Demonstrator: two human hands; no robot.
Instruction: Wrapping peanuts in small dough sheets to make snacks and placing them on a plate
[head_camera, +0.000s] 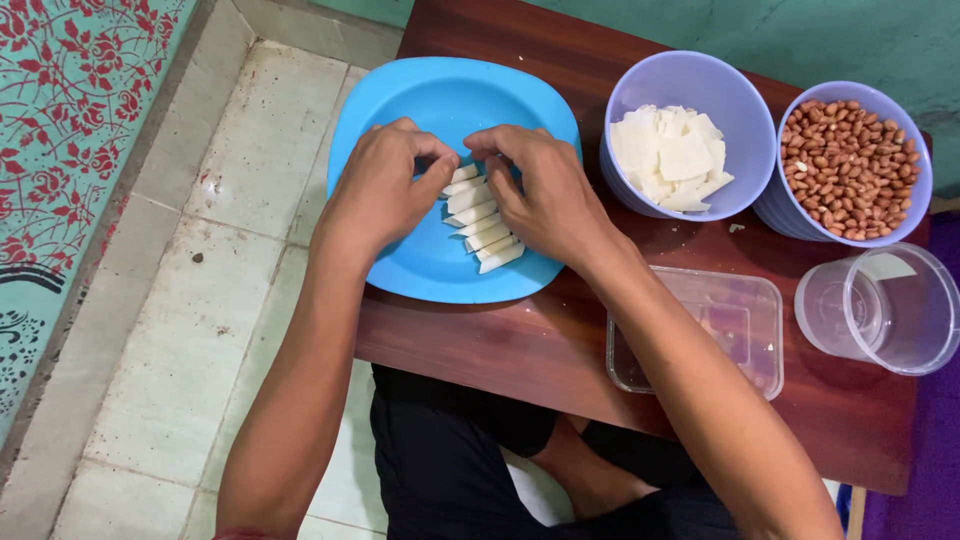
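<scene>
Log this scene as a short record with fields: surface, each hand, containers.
surface: low dark wooden table over a tiled floor
left hand: on the blue plate, fingers touching the row of white strips
right hand: on the same strips, opposite side
bowls: one with white flat pieces, one with peanuts
other: clear rectangular tub, clear round cup

Above the left hand (380, 190) and right hand (545, 195), the blue plate (450, 95) lies bare. Right of the right hand, two lilac bowls, one of white pieces (690, 135) and one of peanuts (850, 160), stand touching and block that side. Beneath the right forearm, a clear box (700, 335) and clear tub (885, 305) crowd the table.
</scene>
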